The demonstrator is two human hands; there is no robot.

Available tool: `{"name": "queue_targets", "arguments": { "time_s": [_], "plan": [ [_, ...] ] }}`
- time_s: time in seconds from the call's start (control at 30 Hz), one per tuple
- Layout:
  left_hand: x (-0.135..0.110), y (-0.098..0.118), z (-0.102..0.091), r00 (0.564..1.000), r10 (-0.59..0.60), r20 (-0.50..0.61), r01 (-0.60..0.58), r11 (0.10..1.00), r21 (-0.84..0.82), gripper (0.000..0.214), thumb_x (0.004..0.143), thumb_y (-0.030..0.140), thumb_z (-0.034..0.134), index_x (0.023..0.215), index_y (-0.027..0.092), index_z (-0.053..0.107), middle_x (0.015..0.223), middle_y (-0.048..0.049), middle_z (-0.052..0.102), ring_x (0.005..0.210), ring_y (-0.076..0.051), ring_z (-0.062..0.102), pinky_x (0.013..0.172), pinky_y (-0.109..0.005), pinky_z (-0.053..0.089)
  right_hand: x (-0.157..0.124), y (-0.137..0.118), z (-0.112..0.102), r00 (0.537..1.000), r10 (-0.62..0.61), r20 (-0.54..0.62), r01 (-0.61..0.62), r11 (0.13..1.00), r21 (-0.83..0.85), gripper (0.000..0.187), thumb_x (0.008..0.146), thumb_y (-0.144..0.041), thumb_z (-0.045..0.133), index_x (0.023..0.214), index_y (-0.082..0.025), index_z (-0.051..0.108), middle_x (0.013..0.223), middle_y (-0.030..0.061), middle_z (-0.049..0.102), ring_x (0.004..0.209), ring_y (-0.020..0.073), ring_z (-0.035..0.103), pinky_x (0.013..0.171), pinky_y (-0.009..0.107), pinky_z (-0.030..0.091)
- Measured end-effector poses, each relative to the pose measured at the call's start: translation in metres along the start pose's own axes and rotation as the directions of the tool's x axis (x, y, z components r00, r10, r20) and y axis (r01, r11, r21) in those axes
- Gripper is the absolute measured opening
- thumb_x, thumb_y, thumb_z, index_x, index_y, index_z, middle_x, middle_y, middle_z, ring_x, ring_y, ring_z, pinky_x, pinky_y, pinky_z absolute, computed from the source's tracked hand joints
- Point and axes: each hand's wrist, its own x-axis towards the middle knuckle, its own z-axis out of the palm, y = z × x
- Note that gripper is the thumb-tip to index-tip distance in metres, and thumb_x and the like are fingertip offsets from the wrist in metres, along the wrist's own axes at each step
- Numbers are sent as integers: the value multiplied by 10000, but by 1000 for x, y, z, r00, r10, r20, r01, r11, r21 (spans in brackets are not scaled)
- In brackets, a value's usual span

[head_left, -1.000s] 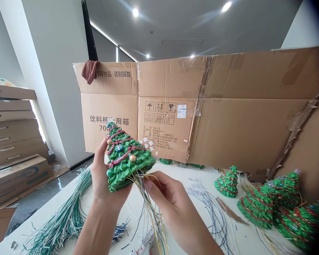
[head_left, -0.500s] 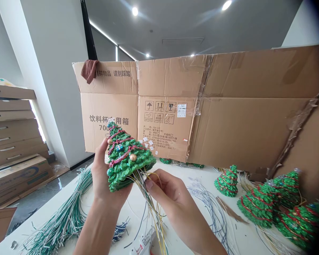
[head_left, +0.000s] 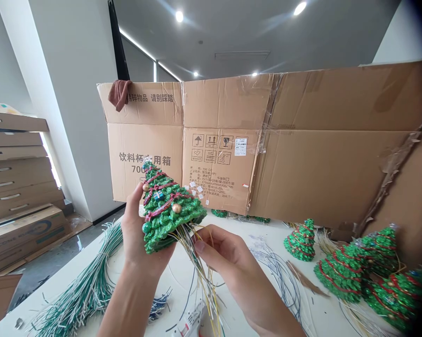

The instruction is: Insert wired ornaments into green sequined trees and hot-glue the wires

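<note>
We hold a glittery green Christmas tree ornament (head_left: pixel 169 210) up in the air above the desk (head_left: pixel 323 309), our left hand (head_left: pixel 141 234) curled around its side and tilting it so that its underside faces us. Our right hand (head_left: pixel 220 250), fingers and thumb nearly closed, pinches the multicoloured wires (head_left: pixel 200 267) trailing from that underside, gathering them away from the tree. More trees (head_left: pixel 342 274) stand on the right, and a loose bundle of green-and-white wires (head_left: pixel 88 281) lies on the left.
</note>
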Motion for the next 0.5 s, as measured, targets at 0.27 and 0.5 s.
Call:
{"name": "queue_targets", "arguments": {
  "time_s": [0.27,0.5],
  "plan": [
    [1,-1,0,1000,18,-23,-19,999,-27,241,948,427,734,1008,194,733,830,-12,723,696,-182,727,732,-319,626,0,-1,0,1000,-8,1,8,1000,1,361,960,-527,825,838,-214,691,796,-37,497,768,148,369,718,320,271],
    [0,-1,0,999,6,-40,-7,1000,-13,273,938,446,747,1028,187,744,845,-20,739,704,-192,740,770,-341,641,2,4,-1,1000,20,2,-20,999,26,372,906,-534,876,882,-208,696,804,-28,514,795,155,399,728,312,277]
  ]
}}
